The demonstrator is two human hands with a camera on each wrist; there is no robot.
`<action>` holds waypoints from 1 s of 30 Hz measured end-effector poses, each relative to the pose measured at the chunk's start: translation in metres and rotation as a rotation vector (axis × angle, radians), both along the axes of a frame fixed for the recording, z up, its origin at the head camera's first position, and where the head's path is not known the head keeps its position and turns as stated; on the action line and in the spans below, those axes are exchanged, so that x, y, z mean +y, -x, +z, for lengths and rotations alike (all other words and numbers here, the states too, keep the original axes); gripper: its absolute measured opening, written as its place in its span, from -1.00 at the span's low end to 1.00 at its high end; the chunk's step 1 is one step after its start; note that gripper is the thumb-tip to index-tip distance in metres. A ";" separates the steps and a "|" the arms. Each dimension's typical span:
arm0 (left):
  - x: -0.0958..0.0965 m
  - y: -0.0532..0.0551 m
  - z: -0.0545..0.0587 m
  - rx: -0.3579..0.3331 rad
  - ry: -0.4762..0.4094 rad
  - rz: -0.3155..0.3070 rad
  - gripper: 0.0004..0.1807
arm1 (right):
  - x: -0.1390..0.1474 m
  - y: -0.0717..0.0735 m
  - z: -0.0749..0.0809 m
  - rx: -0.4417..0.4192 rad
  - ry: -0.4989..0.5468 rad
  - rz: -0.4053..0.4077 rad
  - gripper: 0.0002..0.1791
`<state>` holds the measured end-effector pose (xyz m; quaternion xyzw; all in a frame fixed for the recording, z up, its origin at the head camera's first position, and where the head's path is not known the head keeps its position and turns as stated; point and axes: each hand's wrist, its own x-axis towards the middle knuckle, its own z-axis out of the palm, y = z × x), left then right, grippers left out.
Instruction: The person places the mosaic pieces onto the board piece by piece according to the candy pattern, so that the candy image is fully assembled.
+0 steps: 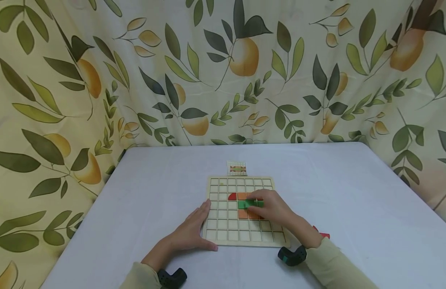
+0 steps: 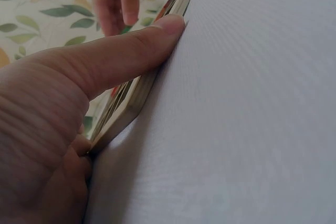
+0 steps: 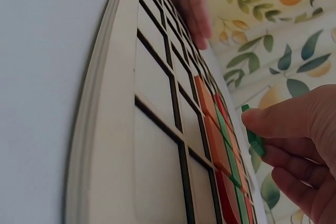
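A wooden grid board (image 1: 228,235) lies on the table. Near its middle are orange square tiles (image 1: 243,214), a row of green tiles (image 1: 242,204) and a red rounded tile (image 1: 232,196). My left hand (image 1: 190,230) rests against the board's left side, fingers straight along that edge and thumb at the front edge. Over the tiles, my right hand (image 1: 275,208) pinches a small green tile (image 3: 254,132) between thumb and fingers. In the right wrist view that tile is held above the board, and a red tile (image 3: 224,195) shows at the near end of the rows.
Just behind the board is a small card (image 1: 236,168) with a coloured grid picture. Red pieces (image 1: 324,235) lie to the right, partly hidden by the right forearm. The white-covered table (image 1: 154,180) ends at a leaf-and-fruit patterned curtain (image 1: 223,100).
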<state>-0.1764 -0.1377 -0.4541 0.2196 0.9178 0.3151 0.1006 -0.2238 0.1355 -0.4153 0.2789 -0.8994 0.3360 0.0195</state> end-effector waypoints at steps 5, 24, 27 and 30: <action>0.000 0.000 0.001 -0.004 0.004 -0.003 0.42 | -0.012 0.004 -0.003 -0.029 0.007 0.009 -0.70; 0.001 0.000 0.001 -0.006 0.014 -0.005 0.41 | -0.038 0.013 -0.013 -0.056 -0.012 0.066 -0.81; 0.000 0.000 0.001 -0.002 0.014 -0.008 0.41 | -0.039 0.014 -0.015 -0.041 -0.001 0.065 -0.86; 0.000 0.000 0.001 -0.001 0.015 -0.011 0.41 | -0.039 0.015 -0.016 -0.020 0.005 0.079 -0.88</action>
